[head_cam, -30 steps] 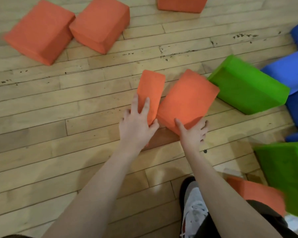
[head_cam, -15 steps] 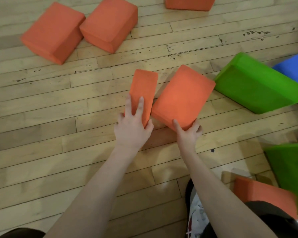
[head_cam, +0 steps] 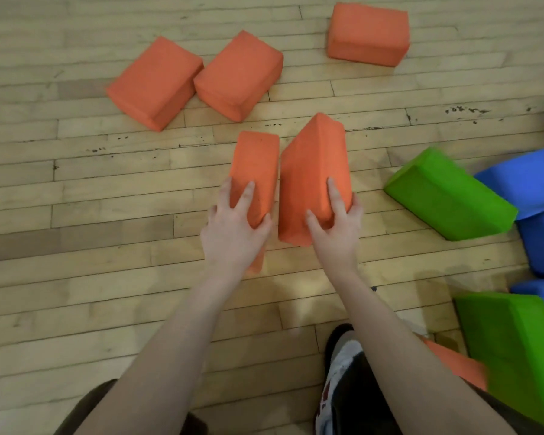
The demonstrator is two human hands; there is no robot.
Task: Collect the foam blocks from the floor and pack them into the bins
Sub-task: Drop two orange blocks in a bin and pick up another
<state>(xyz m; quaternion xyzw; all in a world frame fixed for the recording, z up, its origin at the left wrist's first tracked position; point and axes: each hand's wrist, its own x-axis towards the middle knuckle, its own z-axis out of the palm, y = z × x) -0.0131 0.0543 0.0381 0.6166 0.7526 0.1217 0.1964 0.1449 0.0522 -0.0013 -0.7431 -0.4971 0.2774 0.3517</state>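
— Both orange blocks have tipped up since a second ago; the right one lay flat then and now stands on edge, nearly meeting its neighbour.

— Take the left block as the landmark. What sits where?

— To its far left and beyond lie two orange blocks (head_cam: 154, 83) (head_cam: 237, 75) side by side, touching. The left hand (head_cam: 233, 227) grips the left block (head_cam: 256, 171) at its near end, fingers spread on top, thumb round the side. Just right of it the right hand (head_cam: 336, 224) grips the right block (head_cam: 314, 177) in the same way. Beyond and to the right rests another orange block (head_cam: 368, 34). Well to the right are a green block (head_cam: 449, 199), a second green block (head_cam: 515, 350) nearer the person, and blue blocks (head_cam: 528, 180) at the edge.

— Which step is this?

— Gathering, I judge: a pair is being pressed together to lift as one. Next they need squeezing flat face to face and carrying to a bin; no bin shows here.

— And the room?

— A worn wooden plank floor (head_cam: 76, 277), scuffed with dark marks. A shoe (head_cam: 339, 372) shows at the bottom.
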